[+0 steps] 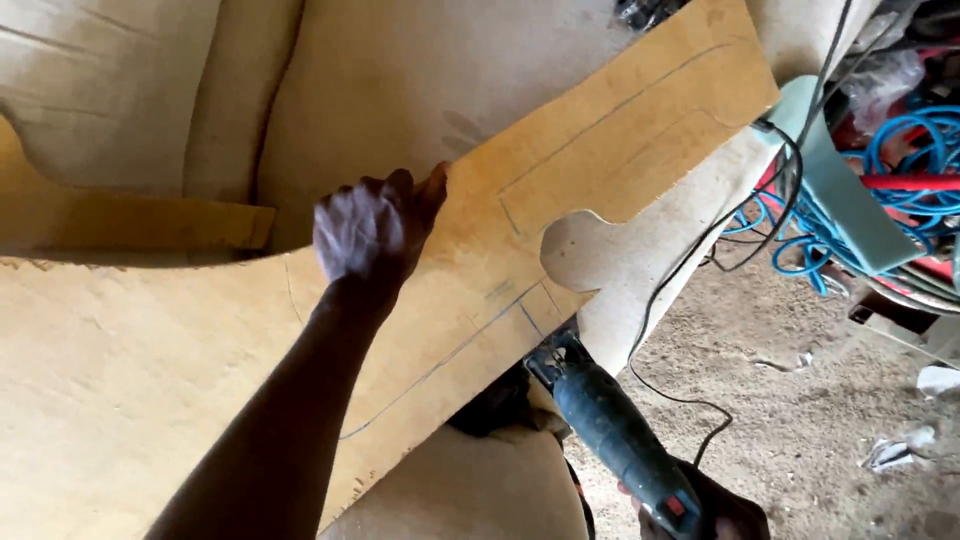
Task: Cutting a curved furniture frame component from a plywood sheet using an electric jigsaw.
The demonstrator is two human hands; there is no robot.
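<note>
Dusty workshop floor [800,420], beige upholstered chair [400,70] under tan flat fibreboard panel [150,370]. Left hand [365,235] curls over panel's far edge; right hand [725,515] grips dark-teal jigsaw [610,425] at panel's near edge. Best keep blade on pencil line, cord clear.

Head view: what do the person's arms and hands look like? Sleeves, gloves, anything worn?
Both bare. The left hand has no glove, ring or watch showing, and the forearm is uncovered down to the frame edge, with no sleeve in sight. Only part of the right hand shows at the bottom edge; it too looks ungloved, and its wrist and arm are out of frame.
</note>
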